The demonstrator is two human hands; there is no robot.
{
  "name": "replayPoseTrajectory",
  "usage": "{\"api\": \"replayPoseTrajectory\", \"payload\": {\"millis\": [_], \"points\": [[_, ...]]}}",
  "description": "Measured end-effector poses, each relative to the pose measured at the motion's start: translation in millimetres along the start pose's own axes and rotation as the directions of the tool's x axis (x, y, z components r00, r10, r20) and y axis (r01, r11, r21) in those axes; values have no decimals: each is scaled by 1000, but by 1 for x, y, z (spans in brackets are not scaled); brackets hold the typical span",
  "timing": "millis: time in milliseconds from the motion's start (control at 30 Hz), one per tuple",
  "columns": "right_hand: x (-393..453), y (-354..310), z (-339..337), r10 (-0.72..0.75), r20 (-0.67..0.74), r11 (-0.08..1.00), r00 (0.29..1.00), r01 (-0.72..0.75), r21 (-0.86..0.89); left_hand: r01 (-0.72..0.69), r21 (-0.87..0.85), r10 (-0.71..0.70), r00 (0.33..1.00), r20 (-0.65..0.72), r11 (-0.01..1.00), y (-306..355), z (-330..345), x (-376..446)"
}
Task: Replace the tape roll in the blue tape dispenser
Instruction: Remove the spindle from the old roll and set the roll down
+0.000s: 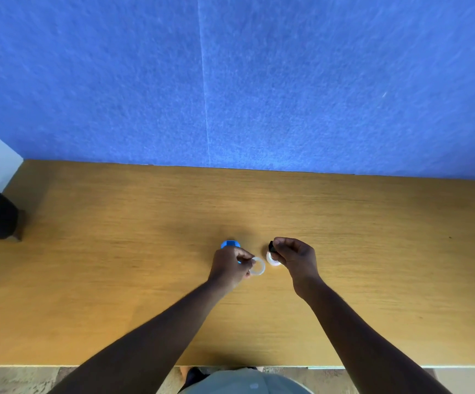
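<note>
Midway between the counter's (116,280) left and right edges, the left hand (229,267) pinches a thin clear ring (258,265) beside the blue tape dispenser (230,244), the right hand's (294,258) fingers clamp a small black piece (271,246) above a white tape roll (271,258) — seemingly mid-swap, roll not yet loaded.

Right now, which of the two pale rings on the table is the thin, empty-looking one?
The thin translucent ring beside the left hand: a narrow hoop showing wood through it. The whiter ring under the right hand looks thicker.
</note>
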State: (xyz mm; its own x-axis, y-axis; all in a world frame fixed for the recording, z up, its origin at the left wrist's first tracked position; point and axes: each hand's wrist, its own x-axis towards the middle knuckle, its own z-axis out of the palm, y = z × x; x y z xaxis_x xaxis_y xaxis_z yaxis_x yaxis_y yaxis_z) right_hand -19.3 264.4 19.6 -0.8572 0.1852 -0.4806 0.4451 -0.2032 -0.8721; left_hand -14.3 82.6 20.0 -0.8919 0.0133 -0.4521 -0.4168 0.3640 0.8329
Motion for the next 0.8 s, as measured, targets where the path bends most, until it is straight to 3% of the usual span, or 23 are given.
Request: {"api": "replayPoseTrajectory", "payload": {"millis": [133, 267, 800], "points": [[4, 3, -21, 5, -45, 999, 999, -6, -34, -87, 211, 70, 994, 85, 974, -6, 29, -4], [4, 7, -35, 0, -65, 997, 998, -5, -82, -86, 297, 67, 995, 73, 951, -6, 54, -5], [2, 17, -68, 34, -12, 981, 999, -36, -189, -80, 399, 88, 996, -2, 913, -15, 94, -7]]}}
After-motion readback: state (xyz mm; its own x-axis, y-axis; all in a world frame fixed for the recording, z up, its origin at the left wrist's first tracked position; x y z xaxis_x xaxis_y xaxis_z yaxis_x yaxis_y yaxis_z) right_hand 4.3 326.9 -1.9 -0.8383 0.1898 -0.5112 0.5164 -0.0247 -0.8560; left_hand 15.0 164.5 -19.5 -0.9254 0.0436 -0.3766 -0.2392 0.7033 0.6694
